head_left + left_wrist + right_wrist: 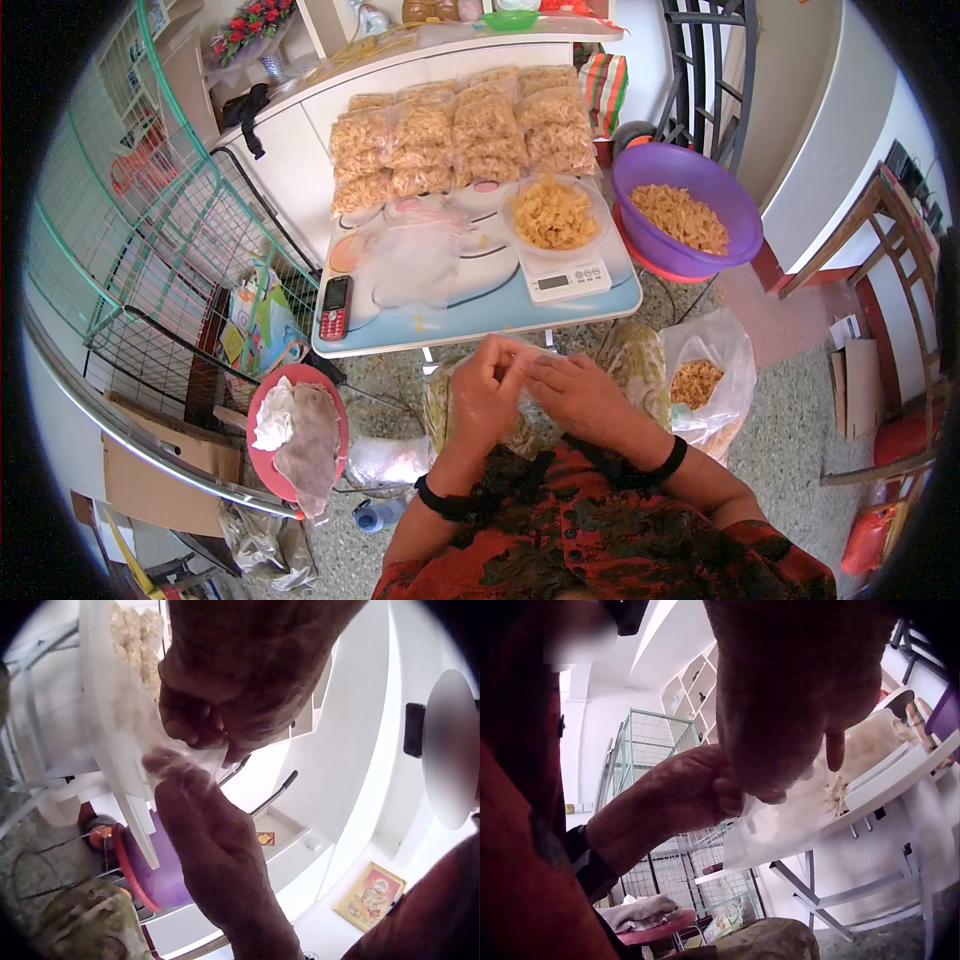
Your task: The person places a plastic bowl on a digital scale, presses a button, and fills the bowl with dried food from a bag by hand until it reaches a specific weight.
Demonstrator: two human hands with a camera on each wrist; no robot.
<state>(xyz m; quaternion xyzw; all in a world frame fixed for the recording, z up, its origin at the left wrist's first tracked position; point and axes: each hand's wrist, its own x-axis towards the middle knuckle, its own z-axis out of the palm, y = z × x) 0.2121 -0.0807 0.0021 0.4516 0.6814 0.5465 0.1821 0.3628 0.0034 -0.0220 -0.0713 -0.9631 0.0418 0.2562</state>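
Both hands meet in front of my chest, just off the table's near edge, on a thin clear plastic bag (pixel 769 836). The left hand (pixel 488 385) pinches the bag's edge with curled fingers. Fingertips of the right hand (pixel 583 392) grip the same edge right beside it. In the left wrist view the bag (pixel 112 720) hangs from the fingers, blurred and see-through. More flat clear bags (pixel 415 262) lie in a loose pile on the table (pixel 460 325). Behind the hands, a clear bowl of yellow curled pieces (pixel 553 213) stands on a white digital scale (pixel 567 284).
Filled bags (pixel 425 145) are stacked in rows at the table's back. A red phone (pixel 335 308) lies at its left front corner. To the right stand a purple basin (pixel 735 205) and an open bag of pieces (pixel 735 350). A red stool with cloths (pixel 337 440) is at left.
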